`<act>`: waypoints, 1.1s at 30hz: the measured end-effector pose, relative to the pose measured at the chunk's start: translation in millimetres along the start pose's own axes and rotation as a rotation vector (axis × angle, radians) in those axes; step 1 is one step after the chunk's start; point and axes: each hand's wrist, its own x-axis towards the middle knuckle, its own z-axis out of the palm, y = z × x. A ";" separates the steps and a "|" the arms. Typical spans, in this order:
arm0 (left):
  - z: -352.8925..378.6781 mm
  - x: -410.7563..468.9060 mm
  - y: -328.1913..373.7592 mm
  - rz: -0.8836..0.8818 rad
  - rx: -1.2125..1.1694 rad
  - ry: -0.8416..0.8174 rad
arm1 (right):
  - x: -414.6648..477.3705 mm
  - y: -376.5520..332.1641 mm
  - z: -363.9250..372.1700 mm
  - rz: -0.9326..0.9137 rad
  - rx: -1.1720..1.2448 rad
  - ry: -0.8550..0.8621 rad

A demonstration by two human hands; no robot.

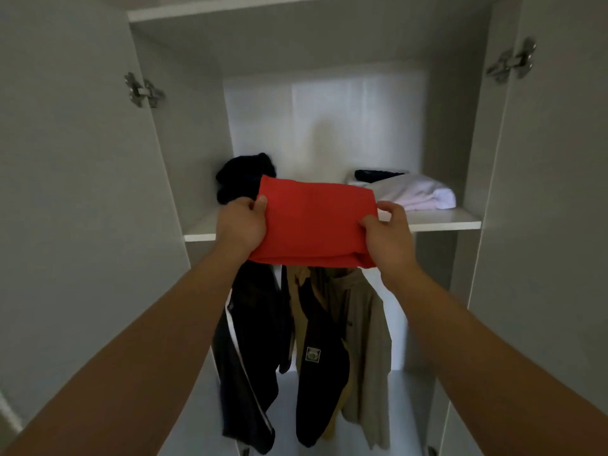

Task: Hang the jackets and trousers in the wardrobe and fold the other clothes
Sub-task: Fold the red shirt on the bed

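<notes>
Between the two hands, in front of the open wardrobe (493,159), a folded red garment (316,222) is held flat at the level of the shelf (444,220). I cannot tell if it rests on the board. The left hand (241,225) pinches its left edge, with the thumb on top and the fingers hidden below. The right hand (388,238) grips the right edge in the same way.

Behind the left hand lies a dark bundle (245,177), and beyond the right hand lies a white folded pile (418,192). Below both hands hang the jackets (250,350).

The cloth looks soft, light and not fragile. I think it will sag and unfold if one side is released, so it is better to hold it at both short edges. From there it can slide into the free place between the two piles.
</notes>
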 end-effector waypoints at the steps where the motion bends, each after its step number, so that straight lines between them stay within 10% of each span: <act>1: 11.2 16.2 -3.4 0.007 0.000 -0.007 | 16.6 0.6 5.7 -0.013 -0.015 0.001; 19: 182.0 229.2 -27.7 -0.119 0.214 -0.177 | 294.0 47.3 94.0 -0.206 -0.612 -0.239; 23: 202.9 214.5 -29.1 0.172 0.409 -0.272 | 298.5 63.9 100.4 -0.485 -1.226 -0.433; 33: 240.7 247.3 -52.2 0.505 0.539 -0.613 | 342.2 69.0 141.1 -0.455 -1.501 -0.706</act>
